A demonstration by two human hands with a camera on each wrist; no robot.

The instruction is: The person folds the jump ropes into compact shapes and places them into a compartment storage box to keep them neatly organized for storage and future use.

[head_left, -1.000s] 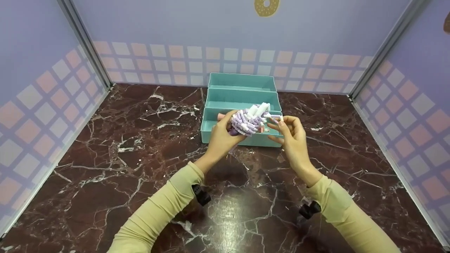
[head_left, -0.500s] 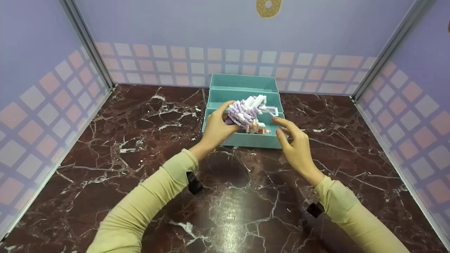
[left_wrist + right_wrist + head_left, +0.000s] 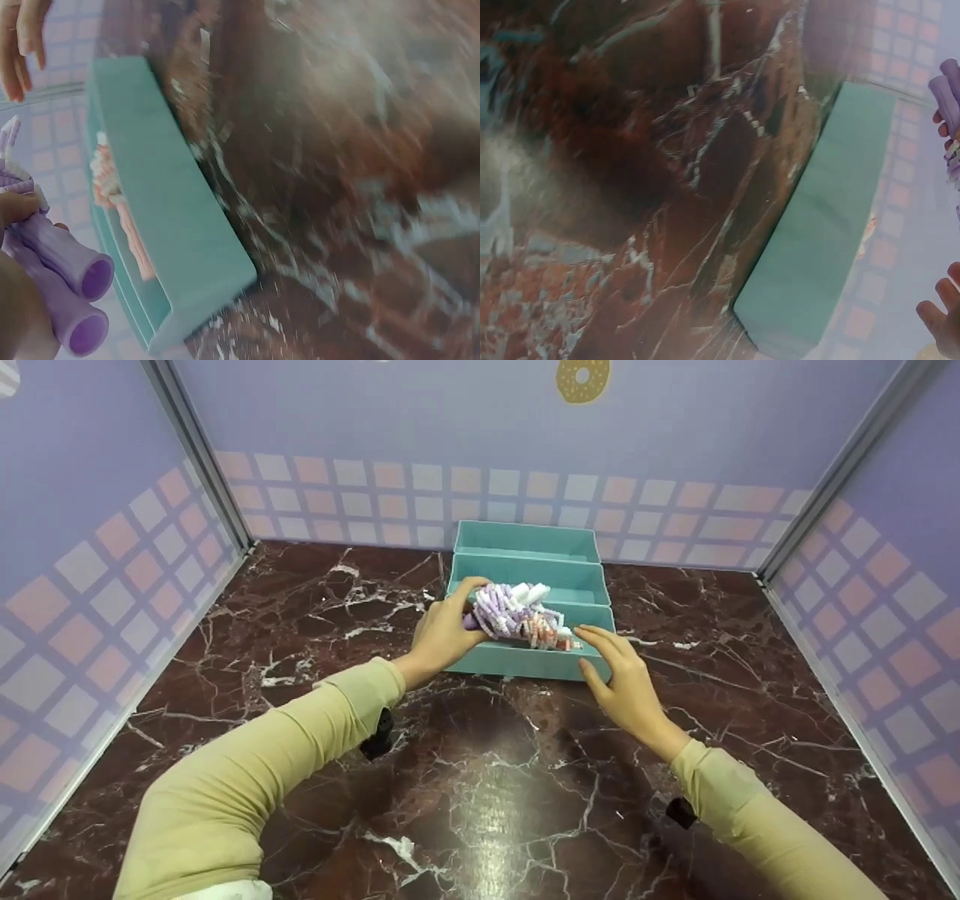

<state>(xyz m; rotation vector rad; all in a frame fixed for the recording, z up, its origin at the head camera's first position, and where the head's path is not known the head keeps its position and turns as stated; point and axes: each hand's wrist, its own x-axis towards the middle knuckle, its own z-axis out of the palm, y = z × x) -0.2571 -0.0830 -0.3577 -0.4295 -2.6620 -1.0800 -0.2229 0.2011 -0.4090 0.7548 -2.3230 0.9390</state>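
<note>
My left hand (image 3: 442,634) grips a bundled purple and white beaded jump rope (image 3: 504,609) over the front compartment of a teal box (image 3: 517,661). Two hollow purple handles (image 3: 71,270) of this rope stick out by the hand in the left wrist view. A pink and white beaded jump rope (image 3: 541,631) lies inside the front compartment, its pink handle (image 3: 133,238) along the wall. My right hand (image 3: 621,681) is held at the box's front right corner, fingers spread and holding nothing; it appears apart from the purple rope.
Behind the front compartment, the box has a middle compartment (image 3: 532,579) and a back one (image 3: 529,540). It stands on a dark red marbled table (image 3: 480,780), near the back wall (image 3: 375,405). Side walls (image 3: 75,607) flank the table.
My right hand has let go of the purple rope's end and drawn back slightly. My left hand has moved left and lowered the bundle toward the front compartment, uncovering more of the pink rope.
</note>
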